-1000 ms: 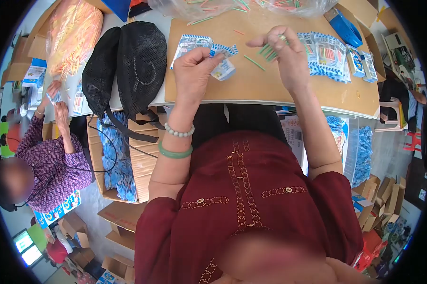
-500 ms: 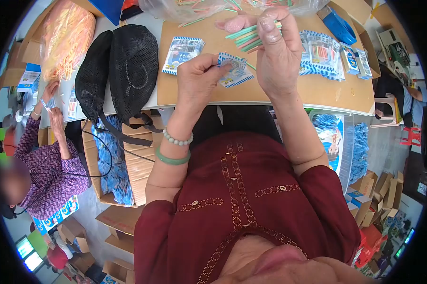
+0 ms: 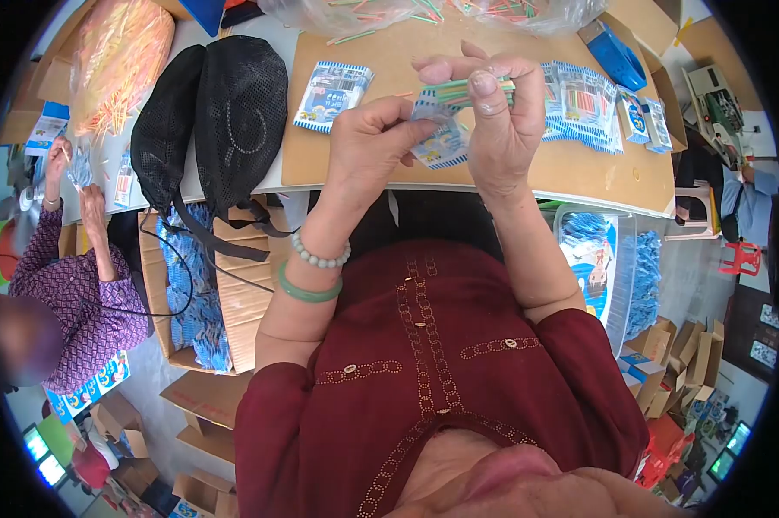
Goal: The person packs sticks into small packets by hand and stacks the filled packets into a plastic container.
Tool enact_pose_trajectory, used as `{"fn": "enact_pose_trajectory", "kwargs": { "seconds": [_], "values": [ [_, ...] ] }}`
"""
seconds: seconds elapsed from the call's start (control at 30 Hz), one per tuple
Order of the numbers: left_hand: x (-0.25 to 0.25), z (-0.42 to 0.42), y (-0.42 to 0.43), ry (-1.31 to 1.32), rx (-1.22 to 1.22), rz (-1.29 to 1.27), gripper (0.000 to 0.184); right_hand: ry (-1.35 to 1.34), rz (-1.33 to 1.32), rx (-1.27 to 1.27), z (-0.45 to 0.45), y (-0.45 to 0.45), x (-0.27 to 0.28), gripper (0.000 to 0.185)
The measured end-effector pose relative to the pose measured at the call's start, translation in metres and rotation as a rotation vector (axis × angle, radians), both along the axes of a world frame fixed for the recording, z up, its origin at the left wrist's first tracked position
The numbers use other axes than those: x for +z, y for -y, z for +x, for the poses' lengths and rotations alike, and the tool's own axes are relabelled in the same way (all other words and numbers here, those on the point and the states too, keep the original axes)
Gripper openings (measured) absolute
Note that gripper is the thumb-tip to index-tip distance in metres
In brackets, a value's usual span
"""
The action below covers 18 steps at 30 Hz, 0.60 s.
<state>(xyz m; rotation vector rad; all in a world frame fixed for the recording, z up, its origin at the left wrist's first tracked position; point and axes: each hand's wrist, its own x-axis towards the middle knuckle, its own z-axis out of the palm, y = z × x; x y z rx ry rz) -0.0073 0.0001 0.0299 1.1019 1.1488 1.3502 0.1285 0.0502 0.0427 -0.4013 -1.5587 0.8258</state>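
My left hand [image 3: 368, 147], with a beaded bracelet and a green bangle on the wrist, pinches a small blue-and-white plastic packet [image 3: 445, 147]. In my right hand [image 3: 506, 134] is a bundle of thin green, yellow and pink sticks [image 3: 458, 91], gripped between thumb and fingers. The bundle's left end meets the packet's upper edge; how far inside it reaches I cannot tell. To the left lies a flat blue-and-white packet [image 3: 333, 95]. Several packets with coloured sticks showing [image 3: 583, 104] overlap to the right of my right hand.
Clear bags of loose sticks [image 3: 355, 15] lie at the table's back. A black mesh bag [image 3: 242, 121] sits left, near a co-worker [image 3: 78, 302] handling a packet. Small boxes [image 3: 633, 114] and a blue object [image 3: 615, 53] stand right. Below are a carton [image 3: 247, 293] and a plastic bin [image 3: 627, 285] of packets.
My right hand has lowered and brought the stick bundle against the packet; before, the two were apart. My left hand has shifted slightly right with the packet. The co-worker's hands have moved left.
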Motion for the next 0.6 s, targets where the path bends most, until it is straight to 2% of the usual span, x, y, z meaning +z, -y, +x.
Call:
{"fn": "enact_pose_trajectory", "kwargs": {
  "seconds": [0.07, 0.2, 0.33, 0.47, 0.6],
  "values": [
    [0.000, 0.000, 0.000, 0.069, -0.026, -0.018, 0.007, 0.005, 0.025, 0.004, 0.002, 0.000, -0.001, 0.017],
    [-0.002, 0.001, 0.000, 0.021, -0.023, -0.016, 0.009, -0.012, 0.034, -0.008, 0.004, 0.006, 0.001, 0.016],
    [0.002, 0.001, 0.003, -0.003, 0.003, -0.001, 0.010, 0.000, -0.162, -0.017, 0.003, 0.013, 0.008, 0.017],
    [0.004, 0.000, 0.004, -0.004, 0.012, 0.006, 0.009, 0.045, -0.155, 0.044, 0.008, 0.006, 0.004, 0.019],
    [0.003, -0.001, 0.003, 0.013, 0.006, 0.019, 0.009, -0.040, -0.166, 0.128, 0.011, 0.002, 0.003, 0.021]
  ]
}}
